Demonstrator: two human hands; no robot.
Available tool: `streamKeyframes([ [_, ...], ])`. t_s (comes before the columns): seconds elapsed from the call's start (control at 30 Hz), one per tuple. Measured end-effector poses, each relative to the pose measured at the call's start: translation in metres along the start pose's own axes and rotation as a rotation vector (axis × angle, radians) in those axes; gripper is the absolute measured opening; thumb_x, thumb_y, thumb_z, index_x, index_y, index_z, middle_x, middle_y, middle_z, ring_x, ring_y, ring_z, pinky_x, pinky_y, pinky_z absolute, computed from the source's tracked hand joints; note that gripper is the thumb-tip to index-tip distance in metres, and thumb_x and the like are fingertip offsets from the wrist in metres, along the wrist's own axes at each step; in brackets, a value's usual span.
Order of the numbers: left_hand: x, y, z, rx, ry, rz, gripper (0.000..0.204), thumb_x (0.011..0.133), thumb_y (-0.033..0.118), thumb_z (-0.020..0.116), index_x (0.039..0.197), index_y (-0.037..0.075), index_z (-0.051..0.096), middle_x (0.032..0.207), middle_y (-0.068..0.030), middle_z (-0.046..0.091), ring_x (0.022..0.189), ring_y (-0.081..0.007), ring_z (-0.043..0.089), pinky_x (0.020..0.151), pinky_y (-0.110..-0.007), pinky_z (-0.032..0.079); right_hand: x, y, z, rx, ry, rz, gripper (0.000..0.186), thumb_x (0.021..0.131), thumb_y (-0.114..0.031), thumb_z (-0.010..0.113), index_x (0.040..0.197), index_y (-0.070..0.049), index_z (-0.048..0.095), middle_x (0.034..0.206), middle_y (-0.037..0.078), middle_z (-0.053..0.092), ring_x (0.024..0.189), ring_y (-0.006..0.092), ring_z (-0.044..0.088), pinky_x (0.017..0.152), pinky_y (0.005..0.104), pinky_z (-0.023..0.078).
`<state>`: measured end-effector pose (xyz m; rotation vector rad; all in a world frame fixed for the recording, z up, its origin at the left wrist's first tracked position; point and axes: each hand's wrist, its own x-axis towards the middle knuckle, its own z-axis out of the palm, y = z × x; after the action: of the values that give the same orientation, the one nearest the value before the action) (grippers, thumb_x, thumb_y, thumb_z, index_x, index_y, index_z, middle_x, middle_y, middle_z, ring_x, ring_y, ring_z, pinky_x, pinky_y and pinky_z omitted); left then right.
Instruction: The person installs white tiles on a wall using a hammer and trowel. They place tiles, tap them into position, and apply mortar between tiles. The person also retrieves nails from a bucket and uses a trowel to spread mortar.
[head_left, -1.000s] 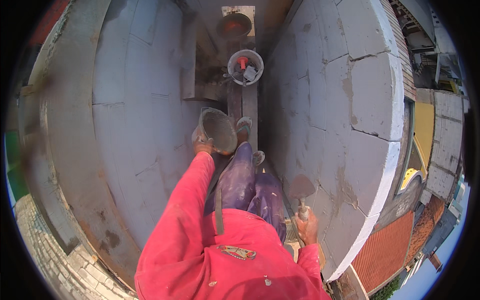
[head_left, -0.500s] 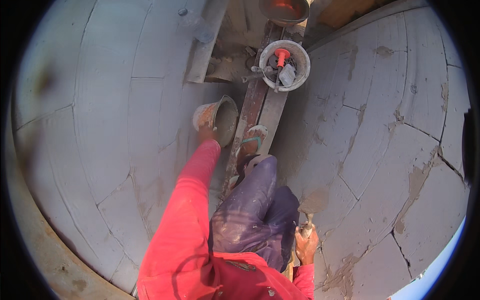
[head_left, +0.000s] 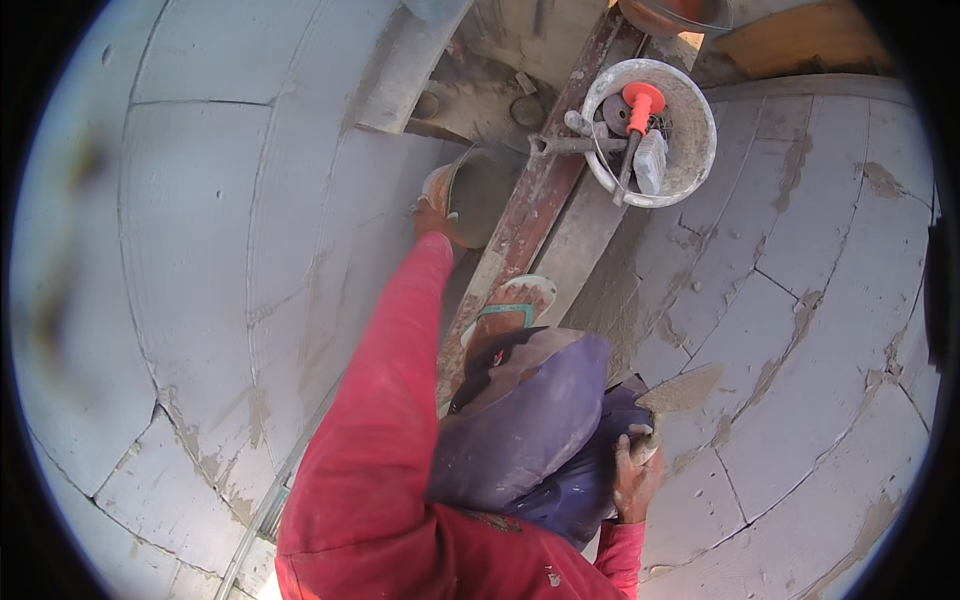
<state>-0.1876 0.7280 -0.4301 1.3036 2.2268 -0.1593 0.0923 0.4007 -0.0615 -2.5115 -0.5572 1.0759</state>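
At the end of my outstretched arm, my left hand [head_left: 430, 217] is closed on the side of a mortar-stained bucket [head_left: 437, 186]. That bucket is tipped, its mouth turned toward the right, beside the plank walkway. Low on the right, next to my knee, my right hand [head_left: 637, 482] wraps round the handle of a trowel [head_left: 682, 389]. The trowel's flat blade is coated with grey mortar and points up and to the right, in front of the block wall.
Grey block walls [head_left: 200, 200] [head_left: 790, 350] rise on both sides, with mortar smears at the joints. On the narrow planks [head_left: 575, 235] stand my sandalled foot [head_left: 512, 305] and a white bucket [head_left: 706, 150] of tools, including an orange-guarded chisel [head_left: 642, 105]. A basin [head_left: 675, 14] lies beyond.
My view has shifted, and the tool bucket appears larger and farther right. The left hand still grips its bucket. The trowel has turned from pointing upward to pointing up and right.
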Motion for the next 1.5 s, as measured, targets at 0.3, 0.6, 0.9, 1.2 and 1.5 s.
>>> streamKeyframes([
  [0.3, -0.013, -0.082, 0.046, -0.094, -0.210, 0.063, 0.060, 0.086, 0.030, 0.079, 0.135, 0.004, 0.058, 0.131, -0.0239, 0.066, 0.126, -0.0387, 0.061, 0.106, -0.045, 0.049, 0.054, -0.002, 0.037, 0.133, 0.007, -0.034, 0.016, 0.092, -0.005, 0.070, 0.108, -0.002, 0.066, 0.089, 0.005, 0.063, 0.078, 0.0136, 0.060, 0.073, 0.0300, 0.049],
  [0.6, -0.012, -0.069, 0.069, -0.124, -0.302, 0.183, 0.047, 0.090, 0.034, 0.072, 0.126, 0.005, 0.063, 0.127, -0.0231, 0.068, 0.121, -0.0378, 0.064, 0.104, -0.045, 0.050, 0.067, 0.042, 0.047, 0.223, 0.097, -0.012, 0.016, 0.094, -0.002, 0.068, 0.109, -0.003, 0.065, 0.090, 0.002, 0.061, 0.078, 0.0120, 0.058, 0.072, 0.0291, 0.048],
  [0.9, -0.002, -0.089, 0.106, -0.336, -0.366, 0.204, 0.038, 0.089, 0.028, 0.074, 0.118, 0.005, 0.069, 0.122, -0.0199, 0.072, 0.116, -0.0310, 0.069, 0.100, -0.039, 0.053, 0.072, 0.068, 0.054, 0.233, 0.137, -0.150, 0.017, 0.097, -0.005, 0.067, 0.112, -0.001, 0.062, 0.086, 0.003, 0.061, 0.074, 0.0123, 0.060, 0.070, 0.0283, 0.050],
  [1.2, -0.018, -0.109, 0.089, -0.198, -0.488, 0.212, 0.038, 0.093, 0.021, 0.070, 0.125, 0.002, 0.065, 0.117, -0.0159, 0.073, 0.110, -0.0237, 0.070, 0.098, -0.035, 0.052, 0.067, 0.065, 0.055, 0.231, 0.237, -0.139, 0.015, 0.092, -0.008, 0.072, 0.106, -0.003, 0.067, 0.081, 0.004, 0.063, 0.073, 0.0124, 0.058, 0.070, 0.0308, 0.050],
  [1.5, -0.010, -0.064, 0.076, -0.143, -0.496, 0.311, 0.032, 0.093, 0.025, 0.067, 0.117, 0.004, 0.070, 0.117, -0.0159, 0.074, 0.111, -0.0289, 0.069, 0.098, -0.038, 0.052, 0.075, 0.069, 0.046, 0.176, 0.226, 0.014, 0.026, 0.091, -0.022, 0.073, 0.110, -0.004, 0.068, 0.091, 0.016, 0.073, 0.082, 0.0322, 0.072, 0.076, 0.0411, 0.054],
])
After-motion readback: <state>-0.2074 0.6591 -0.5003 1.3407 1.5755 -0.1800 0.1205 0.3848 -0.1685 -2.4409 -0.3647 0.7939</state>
